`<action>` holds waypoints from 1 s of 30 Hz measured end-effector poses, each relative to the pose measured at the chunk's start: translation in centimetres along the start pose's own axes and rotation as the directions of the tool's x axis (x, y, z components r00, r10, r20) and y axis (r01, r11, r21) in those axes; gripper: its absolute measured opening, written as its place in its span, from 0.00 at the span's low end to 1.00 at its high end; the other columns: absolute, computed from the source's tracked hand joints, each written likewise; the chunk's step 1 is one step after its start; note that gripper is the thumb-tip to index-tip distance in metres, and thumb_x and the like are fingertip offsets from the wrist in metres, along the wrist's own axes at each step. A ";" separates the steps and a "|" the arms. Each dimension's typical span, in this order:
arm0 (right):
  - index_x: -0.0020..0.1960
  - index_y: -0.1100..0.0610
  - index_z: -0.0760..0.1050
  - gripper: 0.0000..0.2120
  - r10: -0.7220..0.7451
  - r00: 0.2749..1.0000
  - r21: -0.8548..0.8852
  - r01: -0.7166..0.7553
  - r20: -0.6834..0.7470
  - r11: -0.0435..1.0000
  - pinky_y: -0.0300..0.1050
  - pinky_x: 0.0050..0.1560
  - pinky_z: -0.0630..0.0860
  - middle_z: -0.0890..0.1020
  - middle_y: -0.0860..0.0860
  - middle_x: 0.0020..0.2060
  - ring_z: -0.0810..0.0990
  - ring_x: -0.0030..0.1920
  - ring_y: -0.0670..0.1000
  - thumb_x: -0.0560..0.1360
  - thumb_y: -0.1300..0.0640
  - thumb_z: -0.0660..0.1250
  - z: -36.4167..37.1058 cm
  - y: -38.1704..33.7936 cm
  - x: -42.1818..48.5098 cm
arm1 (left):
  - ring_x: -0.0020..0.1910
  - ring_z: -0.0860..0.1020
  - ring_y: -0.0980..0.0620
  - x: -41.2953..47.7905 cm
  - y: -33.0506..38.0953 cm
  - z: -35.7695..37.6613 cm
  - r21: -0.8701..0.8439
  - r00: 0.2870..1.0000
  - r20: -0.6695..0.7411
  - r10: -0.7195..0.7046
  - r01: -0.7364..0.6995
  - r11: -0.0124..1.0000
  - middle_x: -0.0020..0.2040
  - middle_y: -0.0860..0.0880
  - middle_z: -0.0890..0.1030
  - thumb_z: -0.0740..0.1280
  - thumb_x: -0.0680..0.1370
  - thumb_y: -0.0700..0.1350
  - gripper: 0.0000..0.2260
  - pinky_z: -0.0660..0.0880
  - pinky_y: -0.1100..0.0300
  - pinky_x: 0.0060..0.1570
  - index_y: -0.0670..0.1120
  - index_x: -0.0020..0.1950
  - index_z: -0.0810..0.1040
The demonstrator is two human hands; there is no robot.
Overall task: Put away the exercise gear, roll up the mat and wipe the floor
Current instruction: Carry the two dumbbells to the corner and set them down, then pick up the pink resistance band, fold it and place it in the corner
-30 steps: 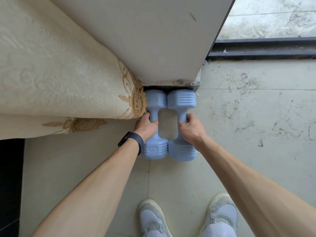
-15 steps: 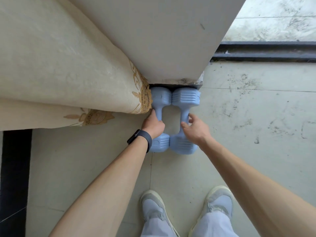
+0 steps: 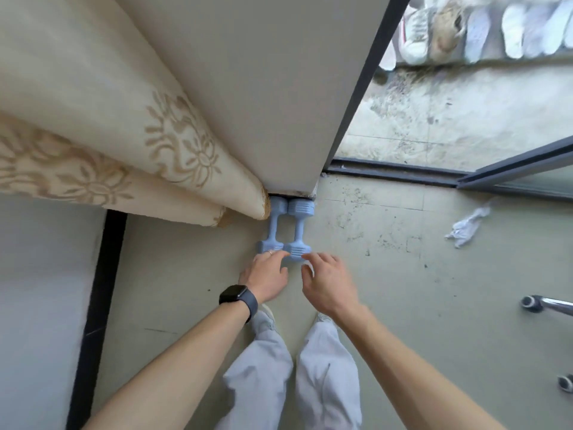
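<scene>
Blue dumbbells (image 3: 299, 228) sitting stowed at the foot of the wall (image 3: 248, 88).
Just right of the curtain (image 3: 186, 150), they are lying side by side on the floor (image 3: 186, 290), far ends butting the wall, probably so they cannot roll. The left hand (image 3: 266, 274) and right hand (image 3: 328, 283) are hovering at the near ends, fingers loosely spread, gripping nothing.

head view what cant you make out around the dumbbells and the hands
Head view only.
- far end of the left dumbbell: behind the curtain hem
- whether left hand or right hand touches the near ends: fingers overlap them
- shoes: blurred
- chrome leg: cut by right edge
</scene>
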State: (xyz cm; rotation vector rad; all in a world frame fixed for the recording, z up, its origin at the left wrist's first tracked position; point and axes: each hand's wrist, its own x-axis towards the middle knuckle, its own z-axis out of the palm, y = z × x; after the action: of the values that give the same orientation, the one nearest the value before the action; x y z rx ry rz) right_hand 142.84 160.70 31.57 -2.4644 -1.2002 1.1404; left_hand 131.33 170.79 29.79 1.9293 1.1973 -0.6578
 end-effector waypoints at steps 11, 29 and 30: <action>0.63 0.51 0.78 0.16 -0.365 0.877 -0.158 0.331 -0.312 0.930 0.48 0.68 0.67 0.81 0.48 0.61 0.73 0.65 0.55 0.78 0.50 0.62 -24.2 -14.9 -21.8 | 0.68 0.71 0.48 -27.7 6.6 -18.5 0.125 0.917 -0.378 0.132 -0.090 0.988 0.69 0.51 0.75 0.61 0.79 0.52 0.21 0.65 0.54 0.66 0.53 0.72 0.70; 0.63 0.48 0.77 0.19 -0.924 0.171 -0.161 0.979 0.342 0.122 0.46 0.64 0.72 0.82 0.45 0.59 0.74 0.63 0.53 0.78 0.44 0.58 -22.4 -21.8 -35.2 | 0.67 0.74 0.49 -59.3 6.3 -0.6 -0.604 0.189 -0.677 -0.712 0.410 0.683 0.66 0.52 0.78 0.60 0.78 0.55 0.21 0.70 0.47 0.65 0.51 0.69 0.74; 0.64 0.47 0.77 0.19 -0.916 0.118 -0.141 0.988 0.384 0.068 0.47 0.65 0.71 0.81 0.45 0.60 0.73 0.65 0.52 0.78 0.43 0.57 -21.1 -22.2 -37.3 | 0.66 0.74 0.48 -61.9 6.6 1.8 -0.645 0.135 -0.647 -0.751 0.428 0.633 0.66 0.52 0.79 0.59 0.78 0.56 0.21 0.71 0.46 0.65 0.51 0.68 0.74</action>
State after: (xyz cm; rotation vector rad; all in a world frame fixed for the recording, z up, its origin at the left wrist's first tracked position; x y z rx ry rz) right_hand 130.10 151.51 77.23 -0.9147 -2.6688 0.6600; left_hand 110.71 135.82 76.98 1.3576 2.6981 0.3827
